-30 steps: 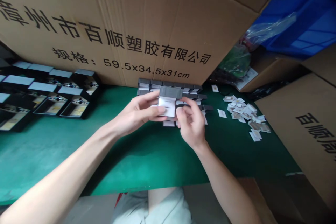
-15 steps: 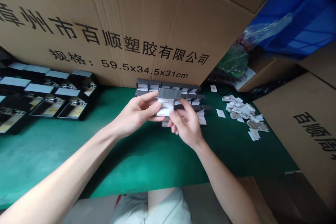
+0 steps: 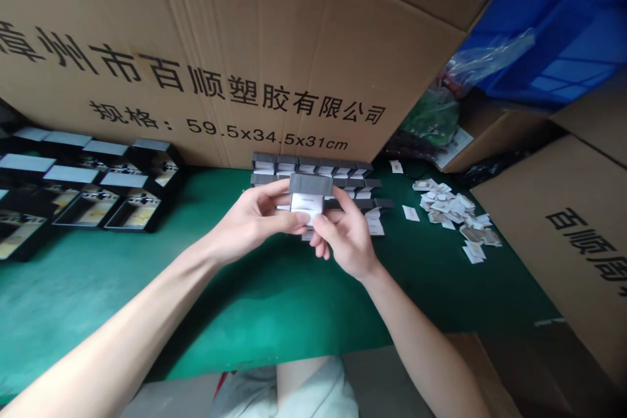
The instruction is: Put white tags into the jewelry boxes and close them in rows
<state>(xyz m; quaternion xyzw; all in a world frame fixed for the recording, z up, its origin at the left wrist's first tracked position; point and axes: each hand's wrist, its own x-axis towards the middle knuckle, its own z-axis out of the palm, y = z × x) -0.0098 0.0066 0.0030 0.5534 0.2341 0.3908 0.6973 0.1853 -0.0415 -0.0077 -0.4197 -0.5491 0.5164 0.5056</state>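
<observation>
- Left grip (image 3: 245, 222): closed on the small case (image 3: 311, 184), fingers behind its left side, thumb at the lower front.
- Right grip (image 3: 350, 235): closed on the same case from the other side, thumb near the left one, against the white insert (image 3: 306, 201); the lower fingers are curled.
- The one case in hand is raised above the green worktop (image 3: 235, 320), between both hands, dark lid up and white inside showing.
- The step in hand looks like settling or pressing the white insert with both thumbs; the next move seems to call for even thumb pressure and a steady hold behind.
- Just beyond the hands, rows of similar cases (image 3: 264, 166): the back row seems to number six; the nearer rows are partly hidden, so no total.
- To the right, two white pieces lie singly, one near (image 3: 410, 213) and one farther back; beside them is a pile of white pieces (image 3: 448, 206), too overlapped to count.
- To the left, larger black boxes (image 3: 130, 206) stand open, several, some cut off by the edge.
- Behind, one big printed carton (image 3: 220, 26); at right, another printed carton (image 3: 563, 209) and one blue bin (image 3: 563, 46).
</observation>
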